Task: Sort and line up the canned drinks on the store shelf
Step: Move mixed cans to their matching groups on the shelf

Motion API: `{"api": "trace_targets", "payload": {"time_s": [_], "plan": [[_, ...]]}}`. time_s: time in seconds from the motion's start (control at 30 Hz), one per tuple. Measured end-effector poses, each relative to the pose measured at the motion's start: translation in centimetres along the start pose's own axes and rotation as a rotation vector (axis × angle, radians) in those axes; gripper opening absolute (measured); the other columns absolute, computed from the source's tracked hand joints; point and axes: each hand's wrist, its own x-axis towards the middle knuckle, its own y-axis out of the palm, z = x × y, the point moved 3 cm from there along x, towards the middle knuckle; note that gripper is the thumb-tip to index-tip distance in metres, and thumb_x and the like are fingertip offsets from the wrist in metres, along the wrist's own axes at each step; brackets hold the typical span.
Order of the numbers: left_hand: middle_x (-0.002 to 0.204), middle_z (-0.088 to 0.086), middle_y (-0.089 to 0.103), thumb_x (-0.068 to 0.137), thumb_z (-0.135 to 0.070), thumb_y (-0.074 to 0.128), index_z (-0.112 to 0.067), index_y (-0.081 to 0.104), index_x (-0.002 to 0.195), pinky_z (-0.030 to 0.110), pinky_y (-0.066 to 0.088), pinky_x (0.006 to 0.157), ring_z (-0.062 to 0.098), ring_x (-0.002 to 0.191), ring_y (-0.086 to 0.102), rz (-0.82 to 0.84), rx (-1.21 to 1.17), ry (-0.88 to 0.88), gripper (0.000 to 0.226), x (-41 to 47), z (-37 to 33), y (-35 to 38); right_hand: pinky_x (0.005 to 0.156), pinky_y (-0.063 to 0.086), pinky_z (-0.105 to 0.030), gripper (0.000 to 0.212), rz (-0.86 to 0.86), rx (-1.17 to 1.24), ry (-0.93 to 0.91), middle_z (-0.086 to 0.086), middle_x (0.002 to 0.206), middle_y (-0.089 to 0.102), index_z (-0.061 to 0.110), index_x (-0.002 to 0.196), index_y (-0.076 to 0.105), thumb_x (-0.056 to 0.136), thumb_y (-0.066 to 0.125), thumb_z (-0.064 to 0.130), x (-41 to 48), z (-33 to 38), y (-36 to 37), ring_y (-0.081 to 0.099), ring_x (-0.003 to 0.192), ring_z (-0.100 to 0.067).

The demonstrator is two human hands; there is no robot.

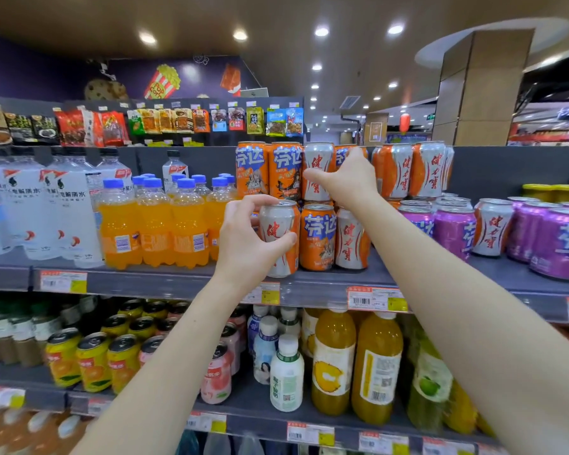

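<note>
My left hand [243, 238] grips a silver and orange can [278, 236] at the front edge of the grey middle shelf [184, 284]. My right hand [349, 180] holds another silver and orange can [316, 170] in the upper stacked row, between orange Fanta cans [270, 169] and more silver cans [411, 169]. Below it stand an orange Fanta can [317, 236] and a silver can [350, 239]. To the right, purple cans [454, 233] stand with one silver can [491, 226] among them.
Orange soda bottles [155, 224] and clear water bottles [40, 208] fill the shelf's left part. The lower shelf holds yellow cans [92, 362], pink cans, milk bottles and juice bottles [375, 366]. Snack packets [145, 123] hang behind. Price tags [375, 298] line the shelf edge.
</note>
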Motion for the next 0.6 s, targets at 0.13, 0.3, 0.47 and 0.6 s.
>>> {"api": "trace_targets", "payload": {"time_s": [0.13,0.3,0.47,0.6], "plan": [[0.125,-0.008,0.051,0.075,-0.028,0.088,-0.035,0.058,0.122,0.010,0.052,0.076,0.007,0.108,0.060,0.005,0.008,0.009,0.056,0.0,-0.1,0.1,0.059,0.045,-0.018,0.057,0.070,-0.016,0.027,0.004,0.104,0.063,0.013,0.124,0.055,0.082,0.083,0.040,1.4,-1.5,1.0,0.066,0.097,-0.013],[0.123,-0.010,0.051,0.076,-0.029,0.088,-0.033,0.059,0.123,0.007,0.050,0.077,0.002,0.106,0.059,-0.012,0.003,0.037,0.056,0.1,-0.6,0.4,0.054,0.041,-0.013,0.049,0.073,0.049,0.052,0.009,0.096,0.056,0.013,0.125,0.052,0.088,0.079,0.030,1.9,-2.2,-0.3,0.054,0.074,0.000],[0.123,-0.009,0.052,0.075,-0.028,0.089,-0.032,0.060,0.122,0.006,0.049,0.076,-0.001,0.105,0.058,-0.025,-0.015,0.032,0.055,0.0,-0.8,0.6,0.063,0.052,-0.023,0.060,0.142,-0.010,0.102,0.000,0.105,0.066,0.012,0.122,0.052,0.081,0.084,0.041,2.3,-1.6,1.1,0.065,0.091,-0.013],[0.125,-0.008,0.052,0.075,-0.028,0.089,-0.033,0.060,0.123,0.005,0.049,0.076,0.000,0.107,0.058,-0.011,-0.016,0.016,0.056,-0.1,-1.1,0.8,0.072,0.059,-0.027,0.046,0.156,-0.014,0.091,0.001,0.106,0.072,0.014,0.111,0.063,0.081,0.083,0.043,2.2,-1.9,1.4,0.069,0.089,-0.011]]}}
